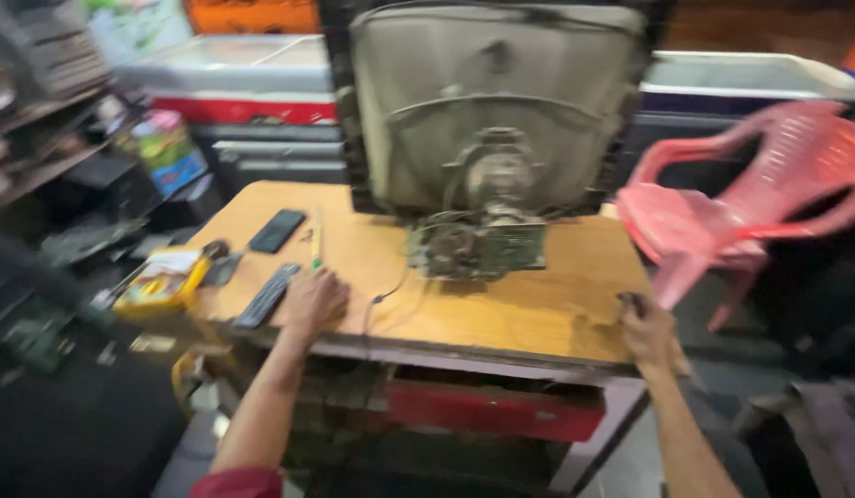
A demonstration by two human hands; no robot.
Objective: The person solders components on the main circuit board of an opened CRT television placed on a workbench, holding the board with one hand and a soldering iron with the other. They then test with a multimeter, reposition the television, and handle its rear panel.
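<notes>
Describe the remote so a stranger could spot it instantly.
Start at the wooden table bearing the open old television. Near its front left edge, beside the left hand, lies the remote: long, dark, covered in buttons, unlike the smooth black phone behind it.

This looks like a repair shop for old electronics. A big old television point(497, 111) with its back cover off stands on a worn wooden table point(538, 304), its dusty insides showing. Shelves point(40, 120) on the left hold what may be more machines, though the view is blurry. Loose parts point(40, 337) lie on the floor, and a red plastic chair point(750, 203) stands nearby.
</notes>
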